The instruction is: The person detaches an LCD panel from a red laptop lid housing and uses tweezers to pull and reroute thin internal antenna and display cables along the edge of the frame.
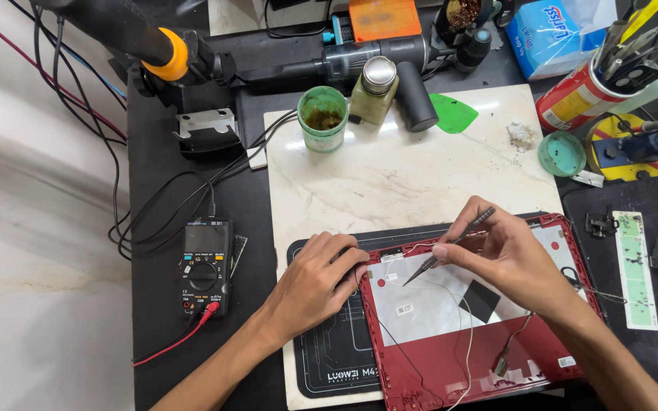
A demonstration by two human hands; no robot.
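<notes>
A red laptop lid shell (542, 358) lies open-side up on a dark work mat (336, 358), with a silver inner panel, a black square patch (480, 300) and thin white and black wires (462, 320) across it. My right hand (508, 255) grips metal tweezers (451, 247) whose tip touches the panel near the upper left corner. Resting on that corner, my left hand (317, 278) presses the shell with curled fingers and holds nothing.
A marble slab (405, 167) lies under the mat. A multimeter (206, 266) with red and black leads sits left. Behind are a green jar (323, 118), a small bottle (375, 90), a green pick (451, 113), a tool can (584, 95) and a tissue pack (554, 34).
</notes>
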